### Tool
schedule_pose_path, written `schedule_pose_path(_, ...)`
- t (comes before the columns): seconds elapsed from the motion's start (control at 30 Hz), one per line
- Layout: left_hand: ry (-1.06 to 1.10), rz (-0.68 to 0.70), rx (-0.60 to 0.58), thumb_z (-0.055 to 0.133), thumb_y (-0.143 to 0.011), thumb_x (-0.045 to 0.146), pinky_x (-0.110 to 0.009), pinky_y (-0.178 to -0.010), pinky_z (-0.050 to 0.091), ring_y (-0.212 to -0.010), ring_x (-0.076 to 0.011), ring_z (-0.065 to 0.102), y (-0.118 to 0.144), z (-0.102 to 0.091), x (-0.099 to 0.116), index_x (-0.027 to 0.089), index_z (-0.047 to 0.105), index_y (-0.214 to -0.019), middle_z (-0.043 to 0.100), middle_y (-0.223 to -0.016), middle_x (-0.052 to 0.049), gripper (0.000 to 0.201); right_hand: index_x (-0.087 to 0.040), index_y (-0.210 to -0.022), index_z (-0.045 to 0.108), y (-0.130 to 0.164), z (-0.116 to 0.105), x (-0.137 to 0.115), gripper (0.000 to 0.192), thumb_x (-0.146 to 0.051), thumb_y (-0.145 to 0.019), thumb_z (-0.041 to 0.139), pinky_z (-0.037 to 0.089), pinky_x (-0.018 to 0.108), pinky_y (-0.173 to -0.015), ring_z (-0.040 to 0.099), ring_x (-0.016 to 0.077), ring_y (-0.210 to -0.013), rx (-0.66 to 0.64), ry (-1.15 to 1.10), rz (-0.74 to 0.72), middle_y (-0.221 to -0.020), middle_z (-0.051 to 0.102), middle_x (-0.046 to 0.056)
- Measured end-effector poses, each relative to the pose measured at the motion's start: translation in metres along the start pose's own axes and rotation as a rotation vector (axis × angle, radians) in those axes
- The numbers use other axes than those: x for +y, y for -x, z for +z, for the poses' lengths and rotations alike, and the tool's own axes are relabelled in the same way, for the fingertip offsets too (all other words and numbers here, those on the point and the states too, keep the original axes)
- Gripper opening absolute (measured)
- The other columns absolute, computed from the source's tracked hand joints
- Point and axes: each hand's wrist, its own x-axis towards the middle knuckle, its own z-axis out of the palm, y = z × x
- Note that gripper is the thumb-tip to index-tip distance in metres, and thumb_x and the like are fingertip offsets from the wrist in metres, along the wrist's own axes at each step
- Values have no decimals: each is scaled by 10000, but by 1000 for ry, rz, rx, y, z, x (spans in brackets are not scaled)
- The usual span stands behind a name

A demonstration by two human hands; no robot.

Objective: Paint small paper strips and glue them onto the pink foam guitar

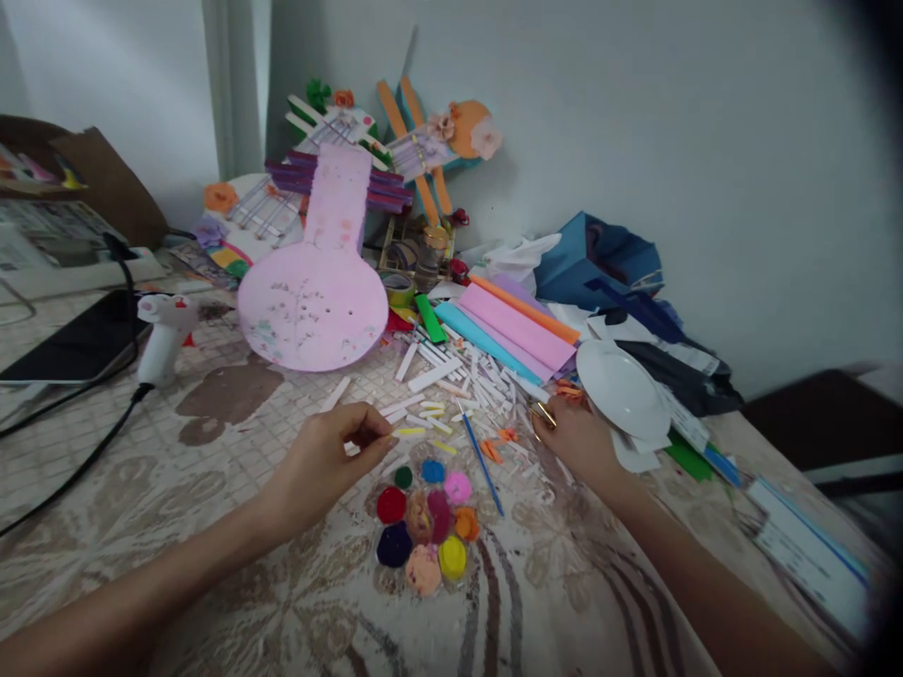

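A small pale strip is pinched between the thumb and fingertips of the left hand, the fingers closed on it just above the tablecloth — a hold that keeps the piece lifted clear of the loose strips beneath. The right hand is laid among orange scraps beside the white plate, its fingers curled around what appear to be small gold-handled scissors; how firmly they are gripped cannot be told, since the blades are hidden.

Between the two hands, a paint palette with filled wells is set close to the body, and a blue paintbrush is laid just beside it, so both are kept within easy reach. A heap of cut white strips is spread behind the palette, touching a stack of coloured sheets — stock and offcuts are kept together.

A large pink paddle-shaped cutout is propped against finished craft pieces at the wall, out of the working area. A white glue gun is stood upright well to the left, its cord trailed off the table edge.
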Motion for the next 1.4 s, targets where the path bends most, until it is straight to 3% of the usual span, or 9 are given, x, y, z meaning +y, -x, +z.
schedule_pose_path(0.3,-9,15,4,561,-781,283,-222,-567,449,-627,-123,588,0,0,1,175,606,-739,653,-688,7,124,-157,-849,604,6,-6,3,290,-397,-877,443,340,266,-571,639,210,-757,7,-54,9,-857,677,109)
schedule_pose_path(0.53,-26,7,-1,556,-786,298,-237,-591,462,-649,-135,594,-1,0,4,172,608,-754,661,-710,-4,140,-145,-853,601,15,-22,1,270,-343,-891,421,363,277,-627,596,237,-861,83,-147,-29,-914,637,125)
schedule_pose_path(0.83,-61,15,-6,554,-791,298,-239,-584,451,-635,-133,584,0,0,1,170,599,-752,647,-690,-3,141,-207,-791,553,44,-38,-57,164,-302,-888,462,388,208,-641,594,111,-708,-3,-438,-273,-783,628,-15)
schedule_pose_path(1.07,-53,9,1,554,-789,294,-240,-587,453,-639,-135,584,0,1,4,168,604,-750,650,-696,-5,141,-203,-799,558,40,-43,-83,153,-324,-865,490,325,242,-578,602,156,-694,-14,-418,-226,-792,648,17)
schedule_pose_path(1.4,-32,0,-8,554,-793,280,-227,-567,445,-633,-128,587,0,1,3,169,601,-757,643,-685,1,126,-191,-691,552,32,-39,-89,144,-230,-814,488,248,253,-520,547,159,-572,-38,-548,-145,-623,610,26)
